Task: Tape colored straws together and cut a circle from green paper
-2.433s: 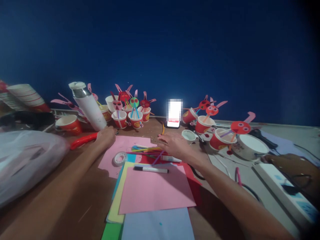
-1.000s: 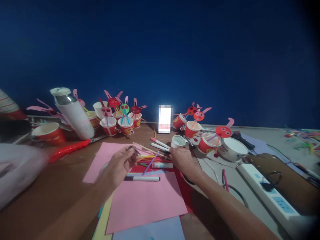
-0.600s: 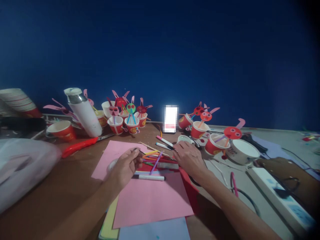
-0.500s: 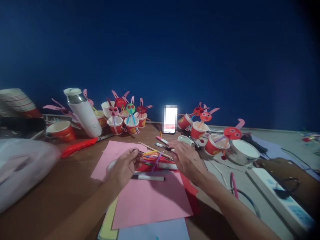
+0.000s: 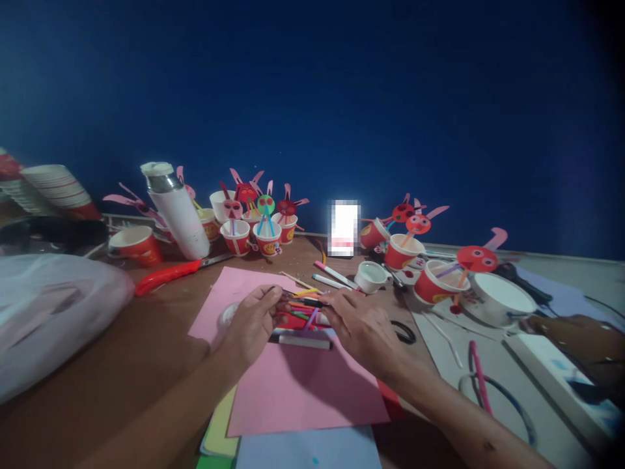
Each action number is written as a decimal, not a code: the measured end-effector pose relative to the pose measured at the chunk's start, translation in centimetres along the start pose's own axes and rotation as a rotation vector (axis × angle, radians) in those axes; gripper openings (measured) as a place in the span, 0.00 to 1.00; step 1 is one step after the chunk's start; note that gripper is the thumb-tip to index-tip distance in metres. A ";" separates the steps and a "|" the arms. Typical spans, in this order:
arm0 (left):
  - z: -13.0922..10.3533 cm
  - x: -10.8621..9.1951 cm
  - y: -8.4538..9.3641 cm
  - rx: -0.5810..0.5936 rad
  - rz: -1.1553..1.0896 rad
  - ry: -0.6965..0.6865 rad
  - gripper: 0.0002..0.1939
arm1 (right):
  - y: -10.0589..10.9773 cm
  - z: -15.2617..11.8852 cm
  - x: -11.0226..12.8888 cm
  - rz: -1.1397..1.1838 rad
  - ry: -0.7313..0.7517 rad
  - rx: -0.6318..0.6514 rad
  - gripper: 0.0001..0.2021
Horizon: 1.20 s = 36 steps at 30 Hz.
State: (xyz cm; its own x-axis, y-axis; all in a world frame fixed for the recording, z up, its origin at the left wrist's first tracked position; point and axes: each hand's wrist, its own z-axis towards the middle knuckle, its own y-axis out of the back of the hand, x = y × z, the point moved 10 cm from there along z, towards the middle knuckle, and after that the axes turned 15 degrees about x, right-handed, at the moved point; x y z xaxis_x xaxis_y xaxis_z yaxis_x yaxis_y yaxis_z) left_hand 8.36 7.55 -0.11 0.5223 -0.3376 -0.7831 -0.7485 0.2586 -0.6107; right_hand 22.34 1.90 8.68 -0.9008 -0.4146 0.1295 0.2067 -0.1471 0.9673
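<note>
My left hand [image 5: 256, 319] is closed in a pinch above the pink paper [image 5: 307, 397]. Whatever thin dark piece its fingertips hold is too small to make out. Close beside it, my right hand [image 5: 359, 326] grips a black pen [image 5: 311, 302] that points toward the left fingertips. Below and between the hands lie coloured sticks and a purple strip [image 5: 311, 319]. A white marker [image 5: 305, 341] with a dark end rests on the pink paper. Two more markers lie behind the right hand, among them a pink-tipped one [image 5: 336, 276].
Red paper cups [image 5: 267, 244] with paper rabbit heads line the back. A white flask [image 5: 178, 218] and red-handled knife [image 5: 168, 277] are left, near a plastic bag [image 5: 58, 319]. A small cup [image 5: 371, 277], bowl [image 5: 498, 299] and power strip [image 5: 561, 384] stand right; a lit phone [image 5: 344, 228] is behind.
My right hand has moved from over the markers toward my left hand, and a black pen now shows in its fingers. The left hand stays pinched. The view has shifted slightly left.
</note>
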 end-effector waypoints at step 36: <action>-0.1 0.7 -0.7 0.033 0.091 0.041 0.09 | -1.4 0.9 -0.9 0.131 -0.079 0.150 0.08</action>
State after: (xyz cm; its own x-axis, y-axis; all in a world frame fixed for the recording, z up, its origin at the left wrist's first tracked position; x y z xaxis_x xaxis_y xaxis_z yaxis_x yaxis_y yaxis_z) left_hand 9.22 6.99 -0.21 0.4348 -0.3483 -0.8305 -0.7777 0.3198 -0.5413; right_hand 22.53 3.27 7.38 -0.8983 -0.3492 0.2668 0.2700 0.0406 0.9620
